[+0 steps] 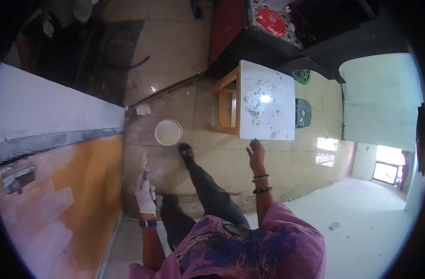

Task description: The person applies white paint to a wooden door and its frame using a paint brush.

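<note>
My left hand point(146, 197), in a white glove, is closed around the handle of a paintbrush point(145, 166); the brush points away from me, beside a wall point(90, 174) painted partly orange and partly whitish pink. My right hand point(257, 150) is bare, with its fingers spread at the near edge of a white-topped wooden table point(282, 122); whether they touch it I cannot tell. Grey marks speckle the tabletop. On the floor, ahead of my shoe, stands a round white bucket point(168, 132) with pale contents.
A dark strip point(167, 87) crosses the tiled floor near a crumpled white scrap point(143, 110). Beyond the table are a green stool point(303, 113) and a dark counter bearing a red item point(271, 21). A blue hose point(139, 64) lies at upper left, near another person's hand point(48, 29).
</note>
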A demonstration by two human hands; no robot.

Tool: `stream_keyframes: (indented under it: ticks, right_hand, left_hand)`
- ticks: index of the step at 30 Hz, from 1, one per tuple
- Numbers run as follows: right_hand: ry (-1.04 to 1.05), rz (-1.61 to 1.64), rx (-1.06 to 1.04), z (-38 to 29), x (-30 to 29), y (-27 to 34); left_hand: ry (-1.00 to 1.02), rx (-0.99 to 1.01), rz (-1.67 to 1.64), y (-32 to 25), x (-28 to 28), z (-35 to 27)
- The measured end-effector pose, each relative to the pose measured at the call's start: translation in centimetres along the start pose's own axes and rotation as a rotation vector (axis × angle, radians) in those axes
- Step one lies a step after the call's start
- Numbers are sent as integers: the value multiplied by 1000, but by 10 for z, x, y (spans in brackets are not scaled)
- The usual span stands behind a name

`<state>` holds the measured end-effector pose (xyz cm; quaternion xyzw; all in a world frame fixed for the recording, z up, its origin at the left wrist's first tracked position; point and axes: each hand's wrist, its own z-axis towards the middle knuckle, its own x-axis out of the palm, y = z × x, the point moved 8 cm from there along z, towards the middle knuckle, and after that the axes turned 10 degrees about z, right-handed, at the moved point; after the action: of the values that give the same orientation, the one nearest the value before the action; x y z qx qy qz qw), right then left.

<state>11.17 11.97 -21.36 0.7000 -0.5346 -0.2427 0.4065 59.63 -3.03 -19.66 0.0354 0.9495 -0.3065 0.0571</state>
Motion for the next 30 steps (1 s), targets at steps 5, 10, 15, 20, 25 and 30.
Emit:
stream_keyframes:
  ticks: [5,10,15,20,25,30]
  right_hand:
    - [297,-342,-131,-54,119,66]
    - [542,-131,-148,-84,164,54]
    - [581,-249,-142,-123,197,65]
    - [464,-382,-464,-107,215,102]
    - [482,-192,-625,-117,246,164]
    - [538,-321,-774,-137,244,209]
  left_hand:
    - [139,73,65,-55,29,-42]
    - [282,101,29,-106,76,-96]
    - [288,155,127,-134,87,-126]
    - [295,237,81,-155,96,-138]
    - [311,238,31,-164,98,-139]
    - [357,340,129,-189,118,-161]
